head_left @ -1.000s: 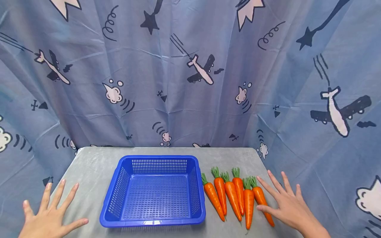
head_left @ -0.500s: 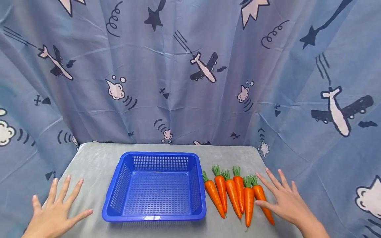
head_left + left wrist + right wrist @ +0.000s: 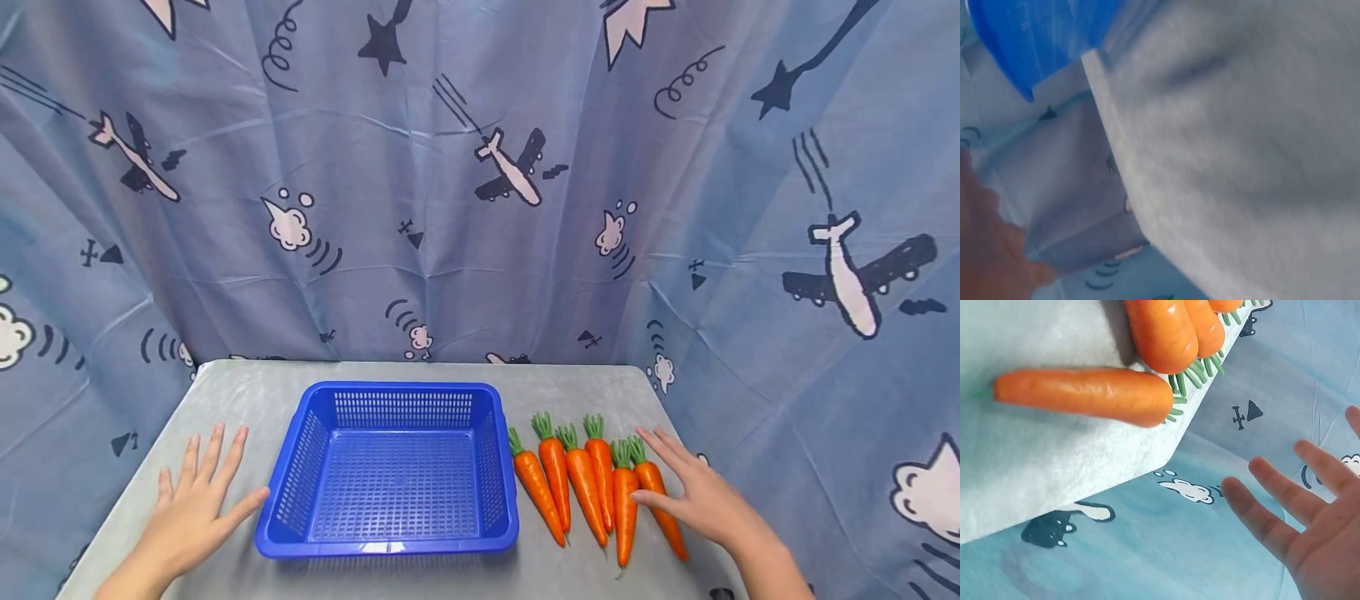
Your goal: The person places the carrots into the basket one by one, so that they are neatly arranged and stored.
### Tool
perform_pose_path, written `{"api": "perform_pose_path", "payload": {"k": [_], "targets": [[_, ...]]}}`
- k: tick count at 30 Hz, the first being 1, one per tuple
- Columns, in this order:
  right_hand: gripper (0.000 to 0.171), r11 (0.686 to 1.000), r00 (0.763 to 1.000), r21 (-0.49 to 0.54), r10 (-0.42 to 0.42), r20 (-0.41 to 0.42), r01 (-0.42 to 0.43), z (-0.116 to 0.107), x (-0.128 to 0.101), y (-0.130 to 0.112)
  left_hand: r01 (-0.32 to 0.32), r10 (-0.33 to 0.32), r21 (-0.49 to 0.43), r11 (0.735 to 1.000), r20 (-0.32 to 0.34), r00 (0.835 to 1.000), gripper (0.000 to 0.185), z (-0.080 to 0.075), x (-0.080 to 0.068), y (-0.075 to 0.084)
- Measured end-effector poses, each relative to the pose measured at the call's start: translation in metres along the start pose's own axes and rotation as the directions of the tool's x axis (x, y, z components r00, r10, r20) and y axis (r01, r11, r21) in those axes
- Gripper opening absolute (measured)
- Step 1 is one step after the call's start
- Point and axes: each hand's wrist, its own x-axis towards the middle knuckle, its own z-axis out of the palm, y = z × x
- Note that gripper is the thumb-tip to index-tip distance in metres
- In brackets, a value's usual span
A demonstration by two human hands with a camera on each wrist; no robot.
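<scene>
A blue plastic basket (image 3: 405, 389) stands empty in the middle of the grey table (image 3: 240, 392). Several orange carrots (image 3: 585, 487) with green tops lie side by side just right of it. My left hand (image 3: 202, 500) is flat with spread fingers, its thumb close to the basket's left front corner. My right hand (image 3: 686, 496) is open beside the rightmost carrot (image 3: 651, 479), with the thumb over that carrot; I cannot tell whether it touches. In the right wrist view the spread fingers (image 3: 1272, 519) hover off the table edge near a carrot (image 3: 1085, 394). The left wrist view is blurred and shows the basket (image 3: 1029, 37).
A blue curtain (image 3: 480, 208) printed with planes and stars hangs close behind the table and on both sides. The table's right edge (image 3: 660, 400) runs just beyond the carrots. Bare grey table surface lies left of the basket.
Both hands have moved inward: the left hand slid forward and right toward the basket, and the right hand shifted left to the rightmost carrot. Basket and carrots have not moved.
</scene>
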Motion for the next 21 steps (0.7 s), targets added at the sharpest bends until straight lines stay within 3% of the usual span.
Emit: {"api": "perform_pose_path", "payload": {"k": [10,16,21], "targets": [[0.088,0.999,0.999,0.018,0.039,-0.035,-0.038,0.017,0.01,0.01,-0.05,0.05,-0.208,0.977,-0.001,0.999,0.093,0.012,0.014,0.021],[0.082,0.999,0.997,-0.001,0.034,-0.073,-0.034,0.027,0.019,0.024,-0.056,0.063,-0.254,0.966,0.018,0.998,0.09,0.018,0.024,0.032],[0.071,0.996,0.995,-0.024,0.087,-0.043,-0.088,0.033,0.025,0.035,-0.064,0.074,-0.277,0.959,0.028,0.997,0.086,0.026,0.031,0.038]]}}
